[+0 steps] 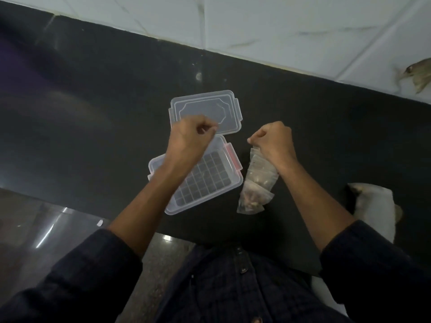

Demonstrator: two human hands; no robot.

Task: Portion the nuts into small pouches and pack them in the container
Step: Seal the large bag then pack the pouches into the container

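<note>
Desk (93,113): dark, matte surface running diagonally across the view; white tiled wall behind it.
Container (184,197): clear plastic box, open, lying on the desk near its front edge; grid pattern shows through its bottom; red latch on its right short side. No pouches seen inside.
Lid (210,108): clear plastic, lying flat on the desk just behind the container, its near edge close to the container's far rim.
Pouches (256,185): several small clear bags holding brownish nuts, bunched together; they hang from the right hand and trail down to the right of the container, lower ends at or near the desk.
Left hand (191,136): raised over the far end of the container and the lid's near edge; fingers curled into a fist, nothing seen in it.
Right hand (272,141): to the right of the container, fingers curled round the tops of the pouches.
White object (375,206): pale bag or cloth at the desk's right edge, well apart from the container; contents unclear.
Sleeves: dark, on both forearms.
</note>
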